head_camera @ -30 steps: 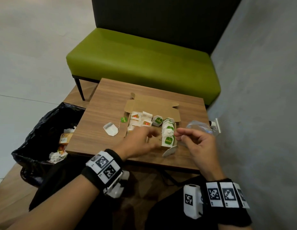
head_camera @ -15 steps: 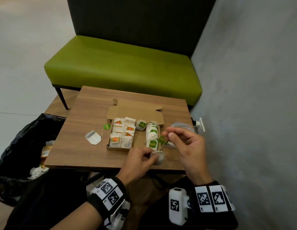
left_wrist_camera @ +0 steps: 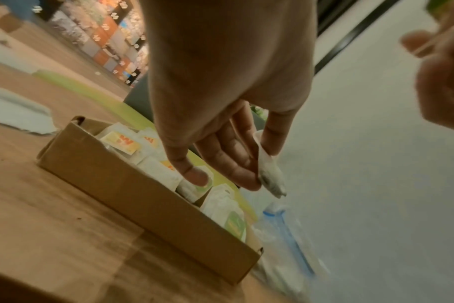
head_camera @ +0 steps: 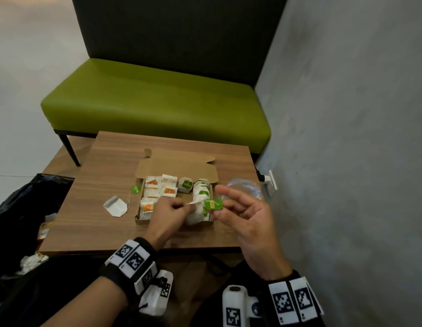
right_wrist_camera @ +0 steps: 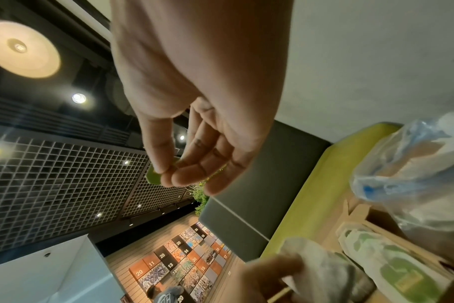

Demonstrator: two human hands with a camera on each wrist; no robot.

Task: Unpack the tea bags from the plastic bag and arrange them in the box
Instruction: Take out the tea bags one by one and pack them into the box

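Note:
An open cardboard box (head_camera: 142,219) sits mid-table, with orange-tagged tea bags in its left part and green-tagged ones (head_camera: 201,192) in a row on the right. My left hand (head_camera: 184,207) pinches a white tea bag (head_camera: 194,214) just over the box's front right corner. In the left wrist view, that tea bag (left_wrist_camera: 270,176) hangs between the fingertips above the box (left_wrist_camera: 143,203). My right hand (head_camera: 225,204) pinches its green tag (head_camera: 213,205), also visible in the right wrist view (right_wrist_camera: 152,176). The clear plastic bag (head_camera: 244,187) lies right of the box.
A loose tea bag (head_camera: 115,206) with a green tag (head_camera: 135,189) lies on the wooden table (head_camera: 106,161) left of the box. A black bin bag (head_camera: 23,208) stands at the left, a green bench (head_camera: 158,102) behind, a grey wall (head_camera: 346,138) with a socket (head_camera: 271,182) at the right.
My left hand has carried the tea bag from the table's front edge up over the box's front right corner. My right hand still pinches the green tag, now close beside it.

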